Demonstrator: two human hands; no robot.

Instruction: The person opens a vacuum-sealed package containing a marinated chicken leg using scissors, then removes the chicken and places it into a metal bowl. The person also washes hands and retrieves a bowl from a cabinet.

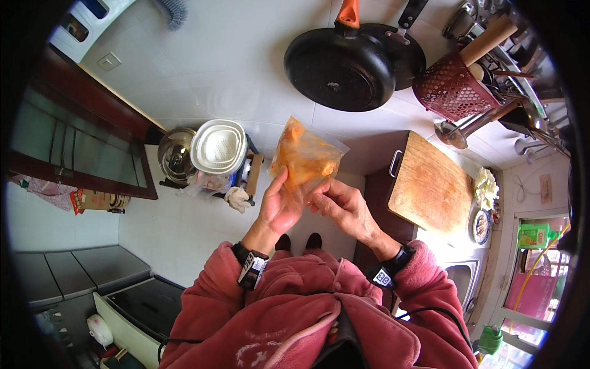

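Observation:
A clear plastic bag [306, 154] with orange, sauce-coated food inside is held up in front of me, above the floor. My left hand [276, 203] grips it from the left and below, thumb lying across its front. At the bag's lower right edge, my right hand [341, 207] pinches the plastic between thumb and fingers. The food is blurred by the film, so its exact kind is unclear. Both wrists carry black bands with printed tags.
On the right counter lies a wooden cutting board [431, 180], beside a cauliflower-like vegetable [486, 188] and a small dish [481, 226]. Frying pans [341, 69] and a red utensil basket [454, 87] hang on the wall. White basins [219, 146] and a metal bowl [177, 154] stand left.

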